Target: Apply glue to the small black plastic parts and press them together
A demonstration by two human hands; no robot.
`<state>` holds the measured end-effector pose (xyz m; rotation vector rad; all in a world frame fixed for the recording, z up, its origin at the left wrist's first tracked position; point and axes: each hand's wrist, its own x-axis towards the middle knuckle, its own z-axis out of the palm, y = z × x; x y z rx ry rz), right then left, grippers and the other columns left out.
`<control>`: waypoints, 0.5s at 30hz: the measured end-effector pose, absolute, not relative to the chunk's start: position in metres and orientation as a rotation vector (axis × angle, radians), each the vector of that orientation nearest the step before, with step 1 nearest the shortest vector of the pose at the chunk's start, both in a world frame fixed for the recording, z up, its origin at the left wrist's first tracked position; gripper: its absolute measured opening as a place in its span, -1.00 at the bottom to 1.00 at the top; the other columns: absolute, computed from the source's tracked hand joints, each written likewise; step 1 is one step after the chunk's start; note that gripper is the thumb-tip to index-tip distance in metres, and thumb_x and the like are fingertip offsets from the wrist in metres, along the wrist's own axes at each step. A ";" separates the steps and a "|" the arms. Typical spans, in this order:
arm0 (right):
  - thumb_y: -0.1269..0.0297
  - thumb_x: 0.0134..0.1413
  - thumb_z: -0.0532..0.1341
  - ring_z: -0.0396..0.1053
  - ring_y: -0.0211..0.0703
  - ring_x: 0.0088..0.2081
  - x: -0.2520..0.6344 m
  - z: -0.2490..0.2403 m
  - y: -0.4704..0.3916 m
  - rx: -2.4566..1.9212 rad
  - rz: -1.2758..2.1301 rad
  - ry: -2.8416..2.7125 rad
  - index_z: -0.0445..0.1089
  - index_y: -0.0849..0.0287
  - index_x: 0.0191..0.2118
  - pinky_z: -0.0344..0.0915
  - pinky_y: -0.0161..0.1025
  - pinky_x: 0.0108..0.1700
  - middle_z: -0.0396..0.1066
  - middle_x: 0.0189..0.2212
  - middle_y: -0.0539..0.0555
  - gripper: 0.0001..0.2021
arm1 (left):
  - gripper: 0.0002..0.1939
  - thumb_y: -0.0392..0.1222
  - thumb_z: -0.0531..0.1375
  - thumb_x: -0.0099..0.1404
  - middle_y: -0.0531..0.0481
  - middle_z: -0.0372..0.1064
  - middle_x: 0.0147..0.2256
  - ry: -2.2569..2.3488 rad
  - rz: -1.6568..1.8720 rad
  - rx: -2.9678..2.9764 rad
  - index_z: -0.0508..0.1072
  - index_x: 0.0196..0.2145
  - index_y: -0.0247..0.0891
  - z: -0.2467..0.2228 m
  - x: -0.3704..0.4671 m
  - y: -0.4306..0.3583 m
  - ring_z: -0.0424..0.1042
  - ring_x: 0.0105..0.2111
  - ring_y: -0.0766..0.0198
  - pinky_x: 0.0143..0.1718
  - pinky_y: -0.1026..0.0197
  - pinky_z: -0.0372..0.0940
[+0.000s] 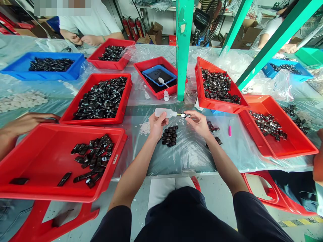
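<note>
Both hands (156,125) (198,123) turned inward, left clasping bottle (166,111).

Dark navy shirt (186,218), short sleeves (254,215) ending near elbows; forearms (137,169), hands (156,126) bare.

Shows translucent plastic on the bottle (162,112); shines glossy on black pieces (169,136); shows smooth plastic on the red tray (37,148); wrinkles glossily across plastic sheeting (193,158).

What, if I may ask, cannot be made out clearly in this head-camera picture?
In the head view:
White bottle: part of its side, hidden by the left hand.
Black piece: one end, covered by the right hand.
Small vial: label, too small to read.
Co-worker's arm, right: cut off by the edge.
</note>
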<state>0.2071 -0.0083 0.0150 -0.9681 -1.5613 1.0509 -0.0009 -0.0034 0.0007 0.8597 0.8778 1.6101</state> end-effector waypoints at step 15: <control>-0.03 0.16 0.34 0.44 -0.22 -0.41 0.208 0.013 -0.009 -0.991 1.054 -1.551 0.54 0.09 -0.01 0.31 -0.33 -0.53 0.54 -0.28 0.05 -0.62 | -0.56 0.13 0.51 0.00 0.08 0.33 -0.58 0.898 1.600 0.881 0.58 -0.38 -0.28 0.003 -0.002 -0.004 0.25 -0.62 0.43 -0.58 0.31 0.13</control>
